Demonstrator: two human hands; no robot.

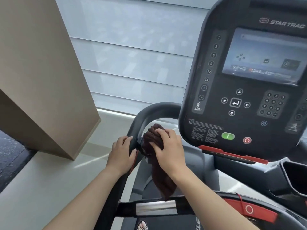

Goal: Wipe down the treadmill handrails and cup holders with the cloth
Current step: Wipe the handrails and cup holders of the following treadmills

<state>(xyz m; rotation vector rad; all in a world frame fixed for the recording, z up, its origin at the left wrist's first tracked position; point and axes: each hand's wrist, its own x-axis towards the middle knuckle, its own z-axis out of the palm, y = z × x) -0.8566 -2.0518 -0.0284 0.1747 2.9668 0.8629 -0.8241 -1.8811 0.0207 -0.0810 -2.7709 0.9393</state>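
The treadmill's left handrail [146, 113] is a dark curved bar that rises from the lower left and bends toward the console. My left hand [122, 153] grips this rail from the outside, fingers curled over it. A dark brown cloth [152, 138] is bunched against the inner side of the rail, its tail hanging down to about the front crossbar. My right hand [167, 146] holds the bunched cloth and presses it against the rail. A cup holder [294, 176] is a dark recess at the right edge, below the console.
The black console [240, 103] with screen, keypad, green and red buttons fills the upper right. A front crossbar [154, 207] with a metal sensor plate crosses the bottom. A beige column [41, 80] stands left; window blinds are behind. A sandalled foot [142, 225] shows at the bottom.
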